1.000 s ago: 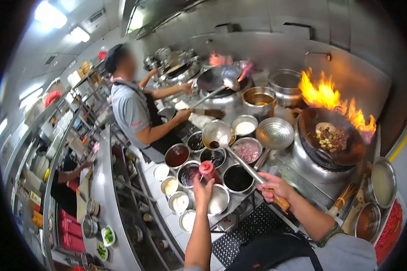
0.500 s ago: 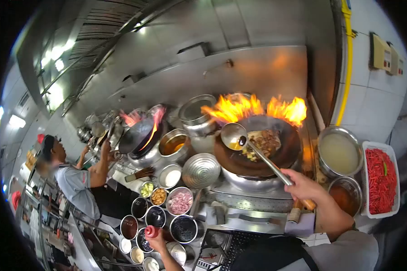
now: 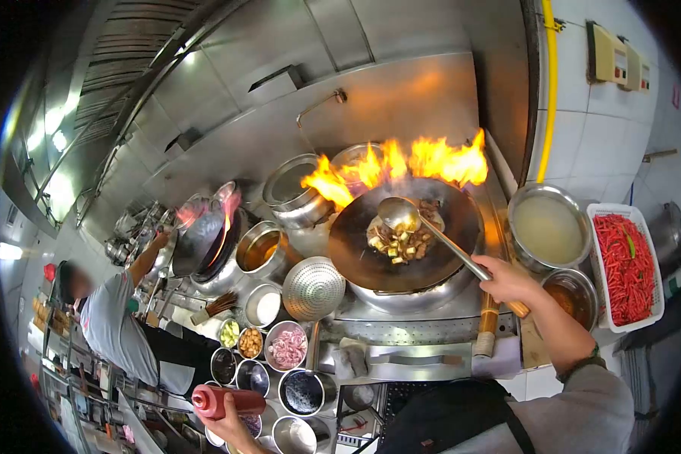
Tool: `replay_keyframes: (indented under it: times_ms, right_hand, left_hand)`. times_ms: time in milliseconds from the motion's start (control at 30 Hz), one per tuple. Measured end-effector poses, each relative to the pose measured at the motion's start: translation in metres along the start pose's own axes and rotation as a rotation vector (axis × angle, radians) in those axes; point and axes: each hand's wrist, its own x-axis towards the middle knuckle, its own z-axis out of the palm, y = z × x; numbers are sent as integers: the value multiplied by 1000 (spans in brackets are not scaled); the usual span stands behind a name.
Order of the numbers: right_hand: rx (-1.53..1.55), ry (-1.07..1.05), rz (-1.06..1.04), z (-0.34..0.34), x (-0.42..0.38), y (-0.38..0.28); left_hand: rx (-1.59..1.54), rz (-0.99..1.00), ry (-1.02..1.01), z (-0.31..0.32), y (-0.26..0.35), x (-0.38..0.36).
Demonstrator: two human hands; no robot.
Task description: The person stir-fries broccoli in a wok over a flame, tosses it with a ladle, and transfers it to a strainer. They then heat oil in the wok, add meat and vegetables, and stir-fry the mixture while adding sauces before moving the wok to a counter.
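In the lower left of the frame, the left hand (image 3: 231,430) has its fingers wrapped around a red plastic squeeze bottle (image 3: 234,399), whose long axis runs nearly level across the picture. Right of centre, the right hand (image 3: 509,283) grips a long-handled metal ladle (image 3: 458,248) with a wooden end, slanting up and left from those fingers to its bowl over chopped food (image 3: 401,248) in a wide dark wok (image 3: 356,236); whether they touch is unclear. The right hand is nearer the wok.
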Motion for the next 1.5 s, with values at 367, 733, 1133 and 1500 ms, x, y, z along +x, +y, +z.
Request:
replay_keyframes:
  times_ms: [367,733,1133,1500]
  right_hand:
    - [-350,445,-245,46,57,51]
    - [-147,303,-160,61,13,12]
    - [920,-4,-91,54,-60,26]
    - [899,53,-48,40,-60,52]
  left_hand:
    - [-392,-53,-679,89,106,29]
    - [68,412,-1166,229,155,3]
    - [581,726,-1313,326,211,-46]
    - [677,927,-1322,334,223,-75]
